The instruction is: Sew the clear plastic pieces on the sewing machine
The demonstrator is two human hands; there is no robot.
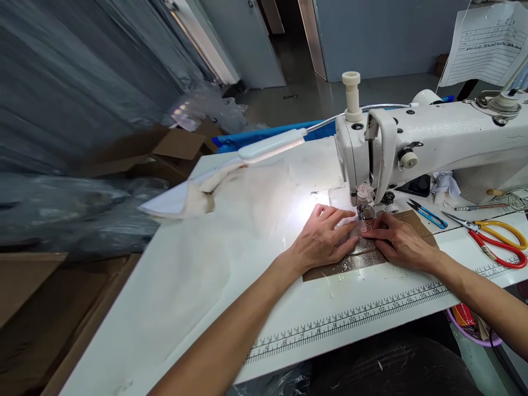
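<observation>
A small piece of white fabric [348, 219] lies at the presser foot [365, 212] of a white sewing machine [445, 135]. My left hand [328, 235] rests over it from the left, fingers stretched out and pressing it down. From the right, my right hand [396, 239] pinches with thumb and forefinger at the fabric's edge, just in front of the foot; what sits between the fingertips is too small to make out. Under both hands is a brown sheet [330, 274] on the table. The needle is hidden behind the foot and machine head.
Blue thread snips [428, 213] and scissors with red and yellow handles [495, 239] lie to the right. A lamp [272, 146] reaches over a larger white fabric [198, 201] at the back left. Printed rulers [350, 322] run along the front edge. Cardboard boxes [181, 144] stand left.
</observation>
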